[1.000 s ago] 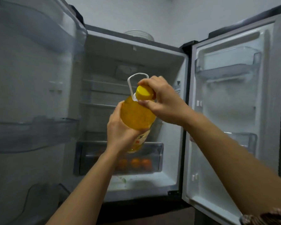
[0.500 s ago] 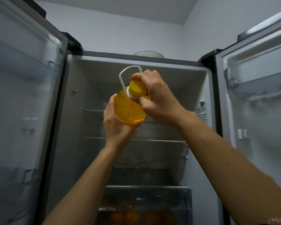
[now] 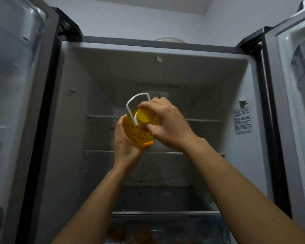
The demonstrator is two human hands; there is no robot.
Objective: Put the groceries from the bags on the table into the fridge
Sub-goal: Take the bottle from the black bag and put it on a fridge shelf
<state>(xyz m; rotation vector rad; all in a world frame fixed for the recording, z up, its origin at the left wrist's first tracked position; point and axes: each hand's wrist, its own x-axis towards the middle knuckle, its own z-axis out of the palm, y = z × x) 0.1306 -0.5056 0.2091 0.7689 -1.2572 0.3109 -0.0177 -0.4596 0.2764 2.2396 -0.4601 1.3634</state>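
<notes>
I hold a bottle of yellow oil [image 3: 137, 134] with a yellow cap [image 3: 144, 116] and a white loop handle [image 3: 130, 106] raised in front of the open fridge [image 3: 113, 76]. My left hand [image 3: 125, 145] wraps the bottle's body from below and the left. My right hand [image 3: 167, 125] grips the neck and cap from the right. The bottle is level with the two upper glass shelves [image 3: 99, 151], in front of them. The bottle's lower part is hidden by my hands.
Both fridge doors stand open, the left door [image 3: 12, 103] with clear bins and the right door [image 3: 296, 85] with bins too. A drawer [image 3: 165, 226] at the bottom holds orange fruit. A white dish [image 3: 169, 39] sits on top of the fridge.
My view has tilted upward and closer to the fridge. Both hands keep hold of the bottle and have carried it up from the drawer's height to the upper shelves.
</notes>
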